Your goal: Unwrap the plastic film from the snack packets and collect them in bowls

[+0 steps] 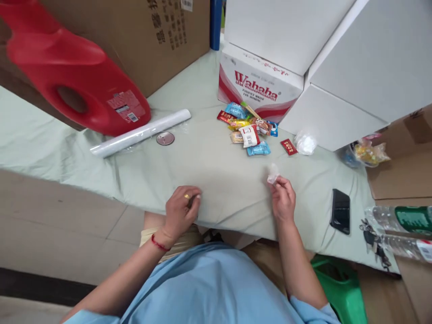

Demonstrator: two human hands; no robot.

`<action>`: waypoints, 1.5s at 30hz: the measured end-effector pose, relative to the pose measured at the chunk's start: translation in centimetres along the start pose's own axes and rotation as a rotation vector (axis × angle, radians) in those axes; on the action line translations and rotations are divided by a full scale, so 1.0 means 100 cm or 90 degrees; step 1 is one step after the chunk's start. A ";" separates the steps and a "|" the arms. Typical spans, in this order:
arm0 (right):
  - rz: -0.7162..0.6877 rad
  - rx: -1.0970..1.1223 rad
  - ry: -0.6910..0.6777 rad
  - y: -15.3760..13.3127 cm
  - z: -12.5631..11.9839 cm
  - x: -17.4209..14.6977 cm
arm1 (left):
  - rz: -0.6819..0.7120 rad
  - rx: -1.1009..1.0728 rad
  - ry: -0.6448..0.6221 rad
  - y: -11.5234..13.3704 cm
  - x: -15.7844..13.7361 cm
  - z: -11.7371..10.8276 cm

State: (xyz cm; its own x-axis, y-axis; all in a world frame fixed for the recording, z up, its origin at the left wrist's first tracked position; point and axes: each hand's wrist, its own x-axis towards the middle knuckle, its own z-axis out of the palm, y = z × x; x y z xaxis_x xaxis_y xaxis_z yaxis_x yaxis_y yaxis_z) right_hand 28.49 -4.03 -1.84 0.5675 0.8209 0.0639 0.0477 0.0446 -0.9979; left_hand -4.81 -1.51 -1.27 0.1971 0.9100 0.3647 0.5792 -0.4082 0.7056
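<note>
My right hand [284, 198] pinches a small crumpled piece of whitish plastic [273, 174] between thumb and fingertips, just above the cloth-covered table. My left hand [183, 207], with a gold ring and a red bracelet, rests at the table's front edge. Its fingers are curled in toward the thumb, and whatever lies inside them is hidden. Beyond my hands is a pile of wrapped snacks [249, 135] in blue, yellow, red and white packets. Apart from it, a small red packet [288, 146] lies beside a crumpled clear plastic bundle [305, 143].
A large red jug [101, 99], a white roll [141, 132] and a round metallic disc [165, 138] are at left. A Wahaba-style water carton [259, 87] and white boxes stand behind. On the right are a phone [340, 211], keys [374, 243] and plastic bottles [401, 219].
</note>
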 end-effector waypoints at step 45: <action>0.326 0.245 0.099 -0.038 -0.029 -0.063 | -0.109 -0.334 -0.161 0.077 0.015 0.061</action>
State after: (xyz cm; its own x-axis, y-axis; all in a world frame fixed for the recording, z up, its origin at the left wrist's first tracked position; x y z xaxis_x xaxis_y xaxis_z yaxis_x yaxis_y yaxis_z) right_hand 27.14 -11.04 1.58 0.5535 0.7026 -0.4473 -0.5411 -0.1050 -0.8344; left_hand 4.78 -2.87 0.98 0.3544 0.9288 0.1088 0.1641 -0.1763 0.9705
